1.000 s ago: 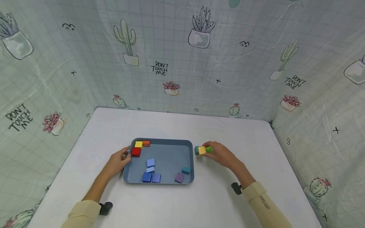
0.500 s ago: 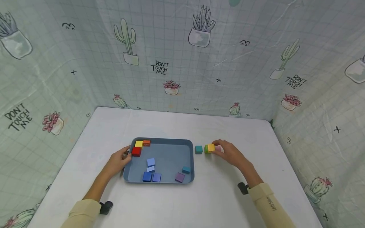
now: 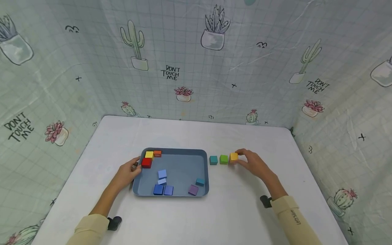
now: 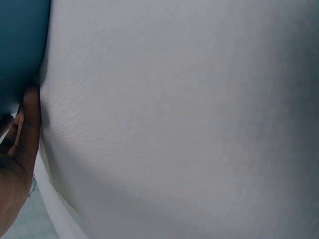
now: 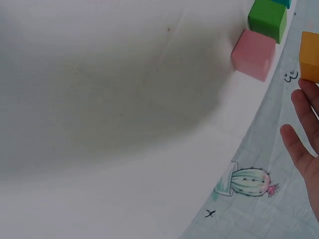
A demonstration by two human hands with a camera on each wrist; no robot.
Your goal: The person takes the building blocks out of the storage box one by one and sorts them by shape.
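Observation:
My left hand grips the left rim of a blue-grey tray; in the left wrist view its fingers lie along the tray's edge. To the right of the tray, my right hand pinches an orange-yellow block by its sides. That block hangs above a pink block, which the head view hides and the right wrist view shows on the table. A green block and a teal block stand in line to its left, with small gaps between them.
Inside the tray, a red block, a yellow block and an orange block sit at the back left. Several blue blocks lie nearer the front. A purple block and a blue-teal block lie front right.
My right hand has carried the orange-yellow block rightward, from beside the teal block, past the green one, to above the pink one. The left hand and tray have stayed put.

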